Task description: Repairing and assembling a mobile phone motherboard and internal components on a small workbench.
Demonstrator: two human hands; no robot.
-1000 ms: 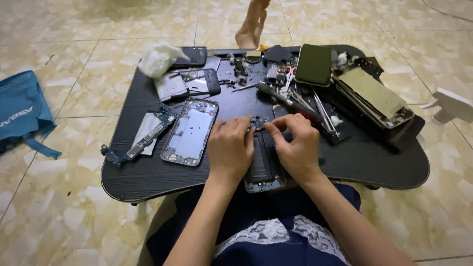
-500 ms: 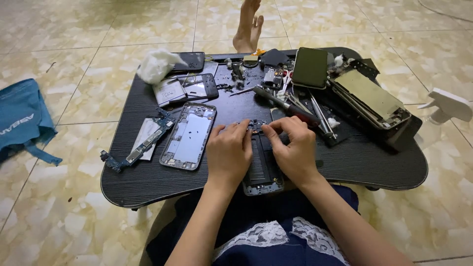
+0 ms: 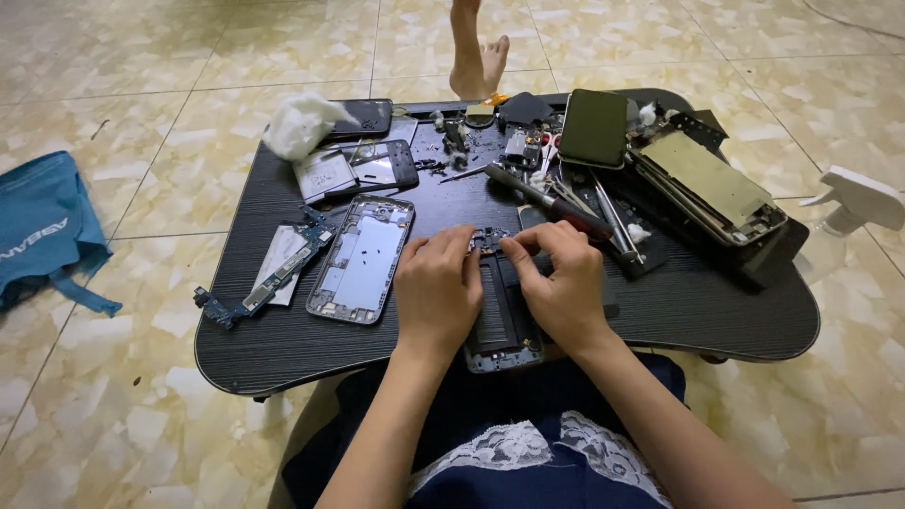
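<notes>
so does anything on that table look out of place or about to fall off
Yes. The opened phone under the left hand and right hand juts past the near edge of the black table, over the lap. At the left, a loose circuit board lies askew, its end close to the rim.

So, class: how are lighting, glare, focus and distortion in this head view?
Head view: soft, even light; faint shadows under both hands, left and right; mild sheen on the opened phone frame; table edges bow slightly; everything reasonably sharp.
</notes>
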